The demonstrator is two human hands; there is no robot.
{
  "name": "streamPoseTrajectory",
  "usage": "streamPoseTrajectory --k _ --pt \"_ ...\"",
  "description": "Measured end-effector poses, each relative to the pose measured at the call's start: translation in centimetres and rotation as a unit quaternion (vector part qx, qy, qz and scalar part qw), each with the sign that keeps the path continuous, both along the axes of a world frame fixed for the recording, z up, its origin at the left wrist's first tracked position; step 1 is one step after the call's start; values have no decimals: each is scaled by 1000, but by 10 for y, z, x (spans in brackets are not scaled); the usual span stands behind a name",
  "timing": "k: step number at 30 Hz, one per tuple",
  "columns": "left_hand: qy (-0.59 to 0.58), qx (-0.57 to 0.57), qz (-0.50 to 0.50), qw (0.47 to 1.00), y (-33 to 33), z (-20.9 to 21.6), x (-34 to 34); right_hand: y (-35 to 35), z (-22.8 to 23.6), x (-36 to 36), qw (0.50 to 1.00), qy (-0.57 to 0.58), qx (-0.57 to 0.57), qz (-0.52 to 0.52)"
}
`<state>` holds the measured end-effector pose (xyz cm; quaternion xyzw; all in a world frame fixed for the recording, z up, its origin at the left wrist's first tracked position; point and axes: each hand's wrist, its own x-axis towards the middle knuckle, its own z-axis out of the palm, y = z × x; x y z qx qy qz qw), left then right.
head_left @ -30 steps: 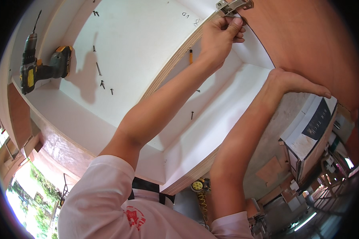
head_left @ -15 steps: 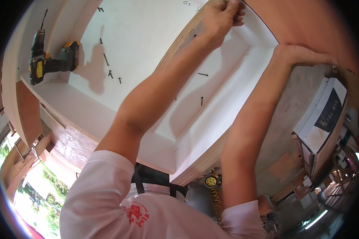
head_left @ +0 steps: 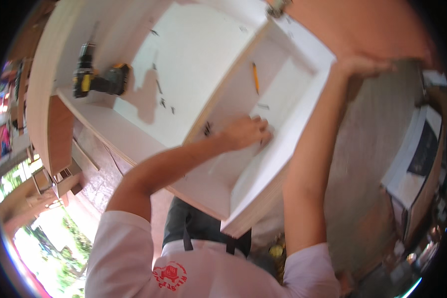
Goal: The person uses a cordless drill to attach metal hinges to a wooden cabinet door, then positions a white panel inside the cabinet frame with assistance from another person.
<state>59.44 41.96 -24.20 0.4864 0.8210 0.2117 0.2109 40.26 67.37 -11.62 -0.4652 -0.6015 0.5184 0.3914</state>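
Observation:
My left hand (head_left: pixel 248 133) reaches down into the narrow white compartment of an open wooden cabinet (head_left: pixel 203 121). Its bent fingers close over a dark screw (head_left: pixel 261 142) on the compartment's floor; blur hides the exact grip. Another screw (head_left: pixel 263 106) lies just beyond. Farther up, a yellow pencil (head_left: pixel 256 79) leans near the divider. My right hand (head_left: pixel 365 66), fingers stretched out, rests against the edge of a reddish-brown panel (head_left: pixel 362 30) at the compartment's far right corner. A small metal piece (head_left: pixel 277 8) sits at the divider's far end.
A black and yellow cordless drill (head_left: pixel 102 82) stands on the cabinet's left ledge, bit pointing away. Several loose screws (head_left: pixel 162 103) lie in the wide compartment. To the right is a white box (head_left: pixel 417 149) with a dark label, above a grey floor (head_left: pixel 352 198).
My left hand has come down from the divider's far end into the narrow compartment, onto a screw. The pencil and the metal piece now show. My right hand stays at the panel.

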Motion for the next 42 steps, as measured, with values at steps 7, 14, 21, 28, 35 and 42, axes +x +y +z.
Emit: streamPoseTrajectory --k 7,14,21,28,35,42 --pt "-40 57 124 990 -14 41 7 -8 11 1 985 167 -39 29" --pt "-266 258 346 862 -198 186 -29 -12 8 9 986 166 32 7" --pt "-288 428 535 669 -462 236 -120 -29 20 65 973 -53 211 74" --pt "-360 495 576 542 -546 184 -229 -171 47 74 936 -114 310 119" --pt "-440 512 530 513 -513 144 -349 -314 191 -10 803 -136 421 399" --pt "-465 533 502 498 -468 103 -435 -490 292 -147 517 -167 559 626"
